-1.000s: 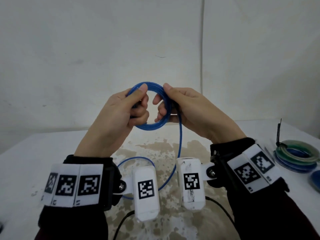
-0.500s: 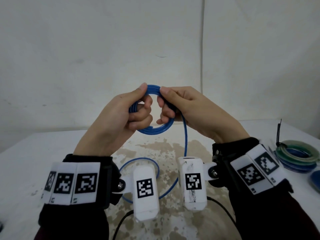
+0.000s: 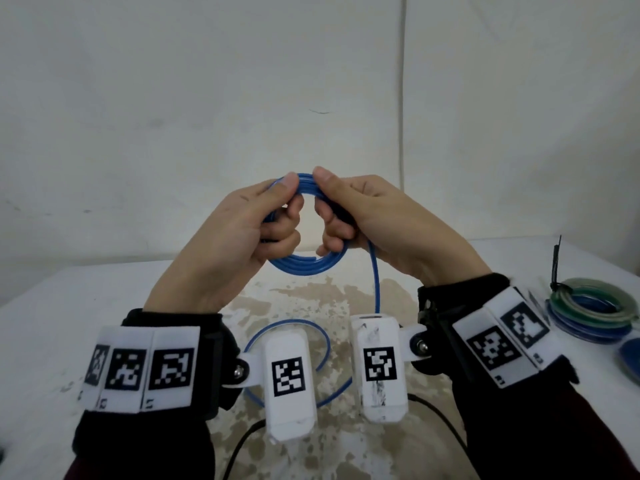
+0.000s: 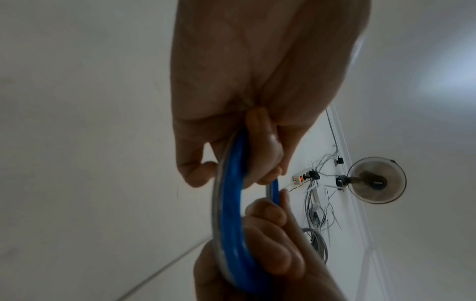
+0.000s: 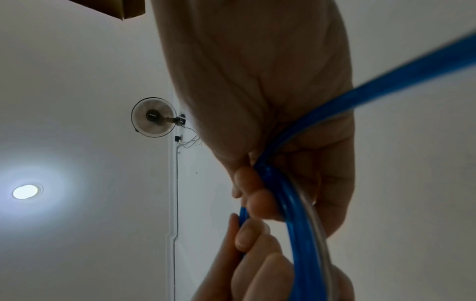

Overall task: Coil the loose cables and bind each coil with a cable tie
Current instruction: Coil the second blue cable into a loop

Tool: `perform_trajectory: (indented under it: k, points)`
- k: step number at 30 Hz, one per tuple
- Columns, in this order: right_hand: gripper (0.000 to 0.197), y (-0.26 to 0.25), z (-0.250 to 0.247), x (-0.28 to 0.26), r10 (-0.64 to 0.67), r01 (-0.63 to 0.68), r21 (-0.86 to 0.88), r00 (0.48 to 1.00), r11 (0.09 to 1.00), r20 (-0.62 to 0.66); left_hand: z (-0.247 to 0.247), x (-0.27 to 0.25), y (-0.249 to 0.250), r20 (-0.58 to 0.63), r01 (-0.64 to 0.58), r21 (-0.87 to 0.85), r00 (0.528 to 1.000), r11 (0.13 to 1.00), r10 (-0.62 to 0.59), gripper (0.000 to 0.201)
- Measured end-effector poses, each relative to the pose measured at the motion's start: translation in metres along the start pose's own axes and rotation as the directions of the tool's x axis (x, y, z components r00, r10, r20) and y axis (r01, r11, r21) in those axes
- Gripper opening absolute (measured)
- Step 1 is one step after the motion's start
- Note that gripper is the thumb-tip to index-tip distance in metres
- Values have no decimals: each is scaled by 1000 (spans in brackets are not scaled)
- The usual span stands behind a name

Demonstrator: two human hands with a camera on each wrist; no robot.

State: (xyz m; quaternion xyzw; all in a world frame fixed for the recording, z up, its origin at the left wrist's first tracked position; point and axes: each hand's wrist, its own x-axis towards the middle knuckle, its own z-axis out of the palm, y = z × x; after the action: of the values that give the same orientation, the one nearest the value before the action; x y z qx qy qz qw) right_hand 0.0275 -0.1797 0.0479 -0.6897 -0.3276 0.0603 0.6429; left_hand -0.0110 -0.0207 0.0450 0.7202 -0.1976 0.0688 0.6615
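A blue cable coil (image 3: 304, 266) is held up above the table (image 3: 52, 323), between both hands. My left hand (image 3: 277, 216) grips its left side, thumb on top and fingers curled through the ring. My right hand (image 3: 332, 220) grips the right side the same way, and the two thumbs nearly meet at the top. A loose tail of the blue cable (image 3: 375, 282) drops from the right hand and curls on the table behind the wrist cameras. The wrist views show the blue coil (image 4: 231, 213) (image 5: 291, 203) wrapped by curled fingers of both hands.
A stack of bound coils (image 3: 588, 310), green over blue, lies at the right edge of the table with a black cable tie (image 3: 555, 261) sticking up. Another blue coil (image 3: 631, 355) is cut off by the frame. Black cords run from the wrist cameras. A white wall stands behind.
Both hands have drawn closer at the top of the coil. The right hand has slid round the ring to the top, and the loose tail on the table has shortened.
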Motion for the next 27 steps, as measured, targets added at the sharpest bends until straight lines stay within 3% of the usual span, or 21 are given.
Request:
perform_trajectory:
  k: [7,10,13,16,19,23,25,27]
  points:
    - [41,-1,-4,1,7,-9,150,1000,989,18,3,3,0,-125,-87,-157,990,984,67,37]
    - [38,-3,-4,0,12,-11,181,1000,983,-2,6,3,1,-72,-32,-145,997,989,22,35]
    - [38,-3,-6,-1,18,-18,86,1000,996,6,6,1,1,-13,13,-69,1000,998,-14,36]
    - [37,-4,-6,0,16,-15,139,1000,990,-7,7,1,0,-69,-86,-70,994,994,82,35]
    - [38,-5,-9,0,11,-13,209,1000,978,10,7,3,1,-143,-158,-183,981,970,133,37]
    - [36,-3,-10,-1,-5,-1,234,1000,972,24,7,4,1,-20,-65,-267,998,962,61,37]
    - [36,-2,-8,0,1,-4,233,1000,973,10,9,2,1,43,-5,-234,999,972,15,35]
    - [36,-2,-5,1,6,-5,224,1000,975,-2,9,1,1,28,-2,-167,1000,986,7,34]
